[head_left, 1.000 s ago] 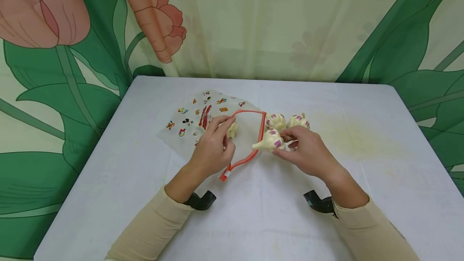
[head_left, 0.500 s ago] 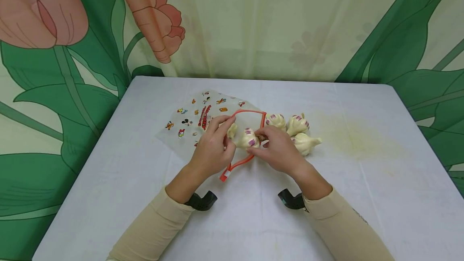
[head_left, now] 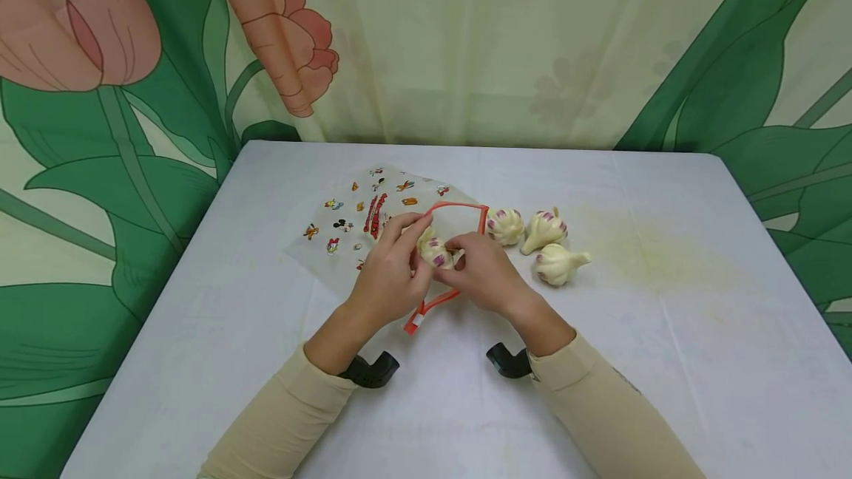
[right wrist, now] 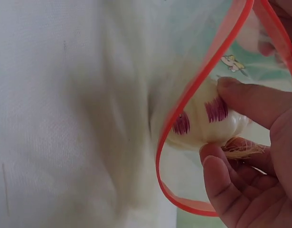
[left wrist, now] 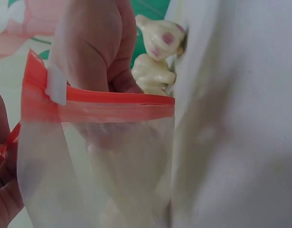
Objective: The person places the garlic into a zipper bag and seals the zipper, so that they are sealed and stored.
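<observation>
My left hand [head_left: 393, 272] pinches the red upper rim of a clear zip bag [head_left: 346, 202] printed with small cartoon figures, keeping its mouth spread. Between the thumb and fingers of my right hand [head_left: 489, 272] is a garlic bulb [right wrist: 207, 116], cream with purple marks and a tuft of roots. Those fingers reach past the red zip edge [right wrist: 186, 95], so the bulb is within the bag's mouth. Another pale bulb [head_left: 426, 236] lies inside the bag, partly hidden behind the held one. A white zip slider [left wrist: 56, 85] sits at one end of the rim.
Three more garlic bulbs lie on the white-covered table [head_left: 632, 390] right of the bag: one at the back [head_left: 506, 226], a second beside it [head_left: 547, 229] and a third nearer [head_left: 560, 265]. A curtain with printed flowers [head_left: 466, 43] hangs behind the table.
My right hand has carried the garlic bulb leftward from beside the other bulbs, over the red rim and into the bag's mouth. My left hand has stayed on the rim.
</observation>
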Demonstrator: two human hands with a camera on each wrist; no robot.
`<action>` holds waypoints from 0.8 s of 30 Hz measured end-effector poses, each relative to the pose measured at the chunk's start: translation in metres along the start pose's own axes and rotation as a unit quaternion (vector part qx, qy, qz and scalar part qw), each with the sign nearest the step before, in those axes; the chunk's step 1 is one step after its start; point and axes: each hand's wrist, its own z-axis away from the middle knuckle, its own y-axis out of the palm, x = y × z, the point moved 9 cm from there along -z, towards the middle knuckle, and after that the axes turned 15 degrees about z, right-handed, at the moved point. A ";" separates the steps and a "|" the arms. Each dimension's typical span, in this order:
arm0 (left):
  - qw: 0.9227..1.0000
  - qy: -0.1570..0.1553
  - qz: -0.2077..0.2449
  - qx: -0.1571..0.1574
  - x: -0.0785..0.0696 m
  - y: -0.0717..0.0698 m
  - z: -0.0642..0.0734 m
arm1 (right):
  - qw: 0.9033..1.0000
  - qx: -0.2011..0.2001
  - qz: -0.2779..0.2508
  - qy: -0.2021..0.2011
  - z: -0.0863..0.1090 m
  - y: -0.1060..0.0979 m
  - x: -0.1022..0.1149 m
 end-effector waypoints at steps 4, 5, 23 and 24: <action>1.000 0.003 0.002 -0.002 0.000 0.001 0.000 | 1.000 -0.002 0.003 0.000 -0.005 0.003 0.002; 1.000 0.003 0.003 -0.002 0.000 0.001 0.000 | 1.000 -0.002 0.005 0.000 -0.006 0.004 0.001; 1.000 0.004 0.022 -0.003 -0.001 0.002 -0.001 | 0.999 0.039 0.016 0.025 -0.012 0.015 0.001; 1.000 0.005 0.024 -0.003 -0.001 0.002 -0.001 | 0.999 0.037 0.012 0.027 -0.013 0.015 0.000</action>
